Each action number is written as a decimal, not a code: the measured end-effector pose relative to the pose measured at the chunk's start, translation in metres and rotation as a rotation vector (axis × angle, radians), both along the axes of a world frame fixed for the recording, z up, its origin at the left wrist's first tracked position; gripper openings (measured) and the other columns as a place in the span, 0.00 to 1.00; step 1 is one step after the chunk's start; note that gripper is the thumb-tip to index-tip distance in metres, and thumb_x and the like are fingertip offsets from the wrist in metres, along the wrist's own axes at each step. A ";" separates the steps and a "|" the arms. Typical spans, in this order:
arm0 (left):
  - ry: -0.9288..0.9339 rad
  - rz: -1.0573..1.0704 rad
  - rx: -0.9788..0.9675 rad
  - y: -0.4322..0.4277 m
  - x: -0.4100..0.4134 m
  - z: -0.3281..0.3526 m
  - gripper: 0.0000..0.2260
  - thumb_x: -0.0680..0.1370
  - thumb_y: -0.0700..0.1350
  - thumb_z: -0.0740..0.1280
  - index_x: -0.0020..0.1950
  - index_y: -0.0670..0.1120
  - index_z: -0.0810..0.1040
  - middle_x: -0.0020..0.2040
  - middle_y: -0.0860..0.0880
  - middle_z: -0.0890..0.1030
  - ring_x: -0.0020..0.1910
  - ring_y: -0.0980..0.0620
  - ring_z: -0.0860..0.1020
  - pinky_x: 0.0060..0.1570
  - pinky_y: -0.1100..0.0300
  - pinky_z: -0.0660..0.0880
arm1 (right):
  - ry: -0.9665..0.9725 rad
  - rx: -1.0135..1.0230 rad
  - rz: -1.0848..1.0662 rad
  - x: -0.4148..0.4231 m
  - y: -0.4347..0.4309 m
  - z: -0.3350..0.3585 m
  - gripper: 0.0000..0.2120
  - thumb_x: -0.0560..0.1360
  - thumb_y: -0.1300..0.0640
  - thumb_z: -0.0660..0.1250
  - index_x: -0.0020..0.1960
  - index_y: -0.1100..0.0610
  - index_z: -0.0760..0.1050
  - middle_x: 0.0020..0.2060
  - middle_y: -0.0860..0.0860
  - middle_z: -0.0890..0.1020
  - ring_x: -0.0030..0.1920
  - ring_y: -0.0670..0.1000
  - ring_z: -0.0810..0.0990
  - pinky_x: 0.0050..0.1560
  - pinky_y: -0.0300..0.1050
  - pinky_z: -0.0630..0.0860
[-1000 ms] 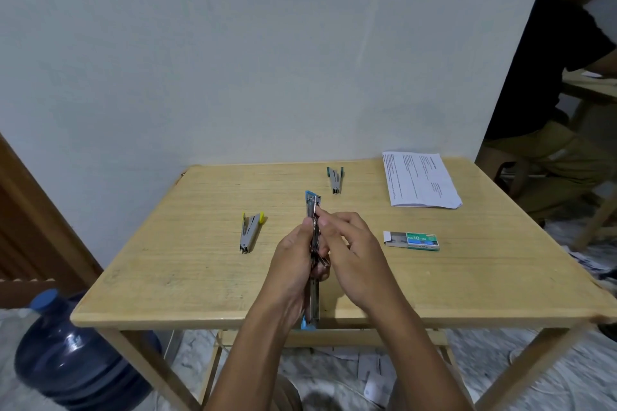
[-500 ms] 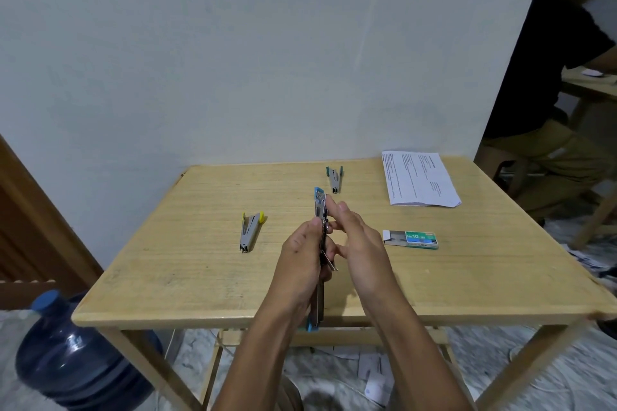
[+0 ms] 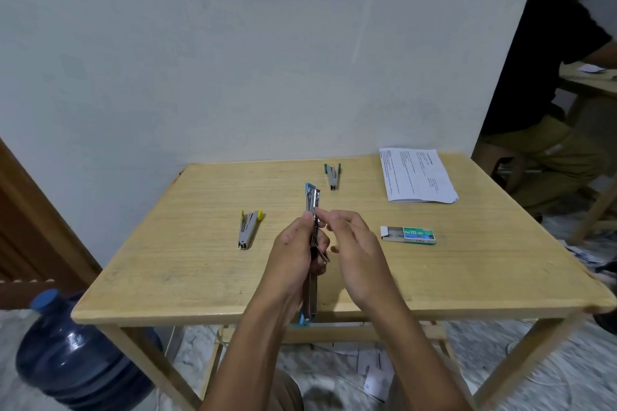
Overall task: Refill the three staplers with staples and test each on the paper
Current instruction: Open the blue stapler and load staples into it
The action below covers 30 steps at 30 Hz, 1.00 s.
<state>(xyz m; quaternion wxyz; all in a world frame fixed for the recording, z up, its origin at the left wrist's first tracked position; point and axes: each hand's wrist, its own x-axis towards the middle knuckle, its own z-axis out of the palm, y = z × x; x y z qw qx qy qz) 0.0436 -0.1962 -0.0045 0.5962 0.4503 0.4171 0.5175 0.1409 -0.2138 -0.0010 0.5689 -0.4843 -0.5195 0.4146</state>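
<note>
Gripping the opened blue stapler [image 3: 313, 200] over the surface's [image 3: 187, 264] near edge, the left hand [image 3: 293, 253] is steadying it while the right hand's [image 3: 359, 253] fingers [image 3: 329, 214], pinch unclear, are risking spilling staples floorward.

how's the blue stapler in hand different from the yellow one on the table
The blue stapler is swung fully open, gripped in the left hand; the yellow stapler lies untouched on the table, parted only in a narrow V. Trim is blue on one, yellow on the other. Both are small, grey metal.
</note>
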 end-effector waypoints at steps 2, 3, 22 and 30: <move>-0.023 -0.001 -0.024 -0.001 0.000 0.001 0.20 0.85 0.51 0.55 0.36 0.45 0.72 0.28 0.49 0.69 0.25 0.54 0.61 0.25 0.63 0.61 | -0.060 0.030 -0.017 0.000 0.000 -0.004 0.18 0.82 0.49 0.58 0.49 0.57 0.82 0.51 0.47 0.77 0.44 0.34 0.78 0.44 0.28 0.73; -0.029 0.001 -0.040 -0.001 0.000 0.002 0.20 0.85 0.50 0.55 0.35 0.46 0.72 0.27 0.50 0.69 0.24 0.54 0.61 0.25 0.63 0.61 | -0.078 0.034 -0.020 0.000 0.000 -0.005 0.17 0.82 0.49 0.58 0.47 0.56 0.82 0.51 0.45 0.77 0.45 0.35 0.78 0.44 0.28 0.72; 1.078 0.044 0.321 0.004 0.001 -0.006 0.12 0.83 0.51 0.56 0.57 0.50 0.77 0.46 0.49 0.83 0.44 0.48 0.80 0.44 0.52 0.77 | 1.277 -0.558 0.022 -0.008 0.021 -0.017 0.16 0.84 0.55 0.56 0.59 0.62 0.79 0.46 0.57 0.86 0.45 0.53 0.86 0.41 0.45 0.84; 1.186 0.188 0.433 0.001 0.000 -0.002 0.14 0.83 0.55 0.52 0.52 0.49 0.73 0.39 0.52 0.79 0.37 0.49 0.78 0.34 0.52 0.73 | 1.458 -0.523 -0.019 -0.006 0.023 -0.021 0.15 0.84 0.56 0.55 0.55 0.64 0.78 0.43 0.61 0.84 0.37 0.57 0.86 0.40 0.48 0.85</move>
